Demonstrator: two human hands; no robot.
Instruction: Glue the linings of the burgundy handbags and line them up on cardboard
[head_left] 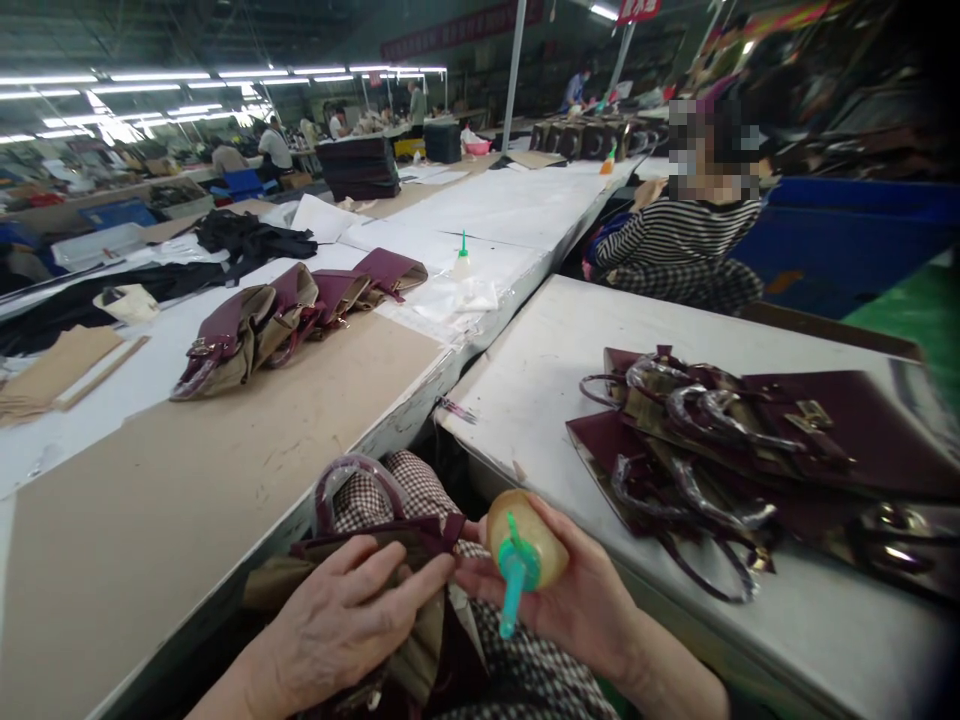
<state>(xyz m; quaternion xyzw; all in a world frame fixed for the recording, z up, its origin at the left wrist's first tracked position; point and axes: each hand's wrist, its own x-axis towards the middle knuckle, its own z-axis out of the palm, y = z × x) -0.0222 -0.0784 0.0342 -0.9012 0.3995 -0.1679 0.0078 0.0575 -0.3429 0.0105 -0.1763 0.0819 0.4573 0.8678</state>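
The left hand [352,620] lies on a dark red bag [375,570] held in the lap, its fingers [409,585] curled narrow and pressing a strap or edge of the bag between fingertips and thumb. The bag's clear-wrapped handle [352,480] arches just above those fingers, over a checked garment on the person's knees.

The right hand [570,590] is closed round a small glue bottle [529,550], yellowish and rounded, which rests in the palm with the fingers wrapped behind it and the thumb [480,575] below it. The bottle's green nozzle [514,590] points down and toward the camera, its tip just beside the left fingertips. The two hands nearly touch at the strap.

To the right of the right hand's fingers, on a white table [540,380], lies a pile of dark red bags [735,440] with wrapped handles and gold clasps, near the hand but apart from it. Beyond the left fingers, across a brown sheet on a long work table [225,450], stands a row of dark red and tan bags [277,320]. Farther on that table is a second glue bottle [463,262] with a green tip, upright on clear plastic. Past the white table sits another person in a striped top [675,235], well apart from both hands.
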